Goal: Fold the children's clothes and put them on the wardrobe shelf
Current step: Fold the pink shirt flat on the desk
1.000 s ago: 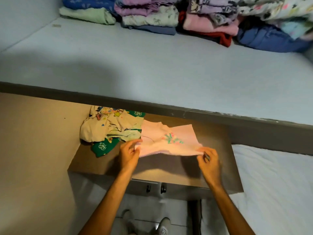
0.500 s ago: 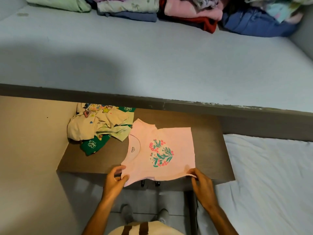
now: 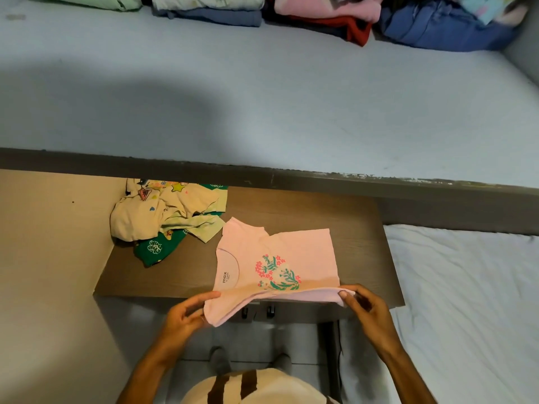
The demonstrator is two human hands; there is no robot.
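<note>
A small pink T-shirt [image 3: 291, 252] with a flower print lies spread on a brown wooden board [image 3: 358, 228], its neck to the left. My left hand [image 3: 186, 313] pinches its near left sleeve edge, which hangs off the board's front. My right hand [image 3: 364, 307] grips the near right hem and lifts it slightly. A crumpled heap of cream and green children's clothes [image 3: 166, 217] sits at the board's back left. Above, the pale blue wardrobe shelf [image 3: 291, 106] carries a row of folded clothes [image 3: 320, 16] along its back.
The shelf's dark front edge [image 3: 320, 179] overhangs the back of the board. A beige wall [image 3: 49, 243] closes off the left. A bed with a white sheet [image 3: 466, 301] lies to the right. Two small drawer handles [image 3: 258, 312] show under the board.
The pink T-shirt was opened out flat and drawn toward me across the board. Both hands moved to its near edge; now that edge is lifted a little.
</note>
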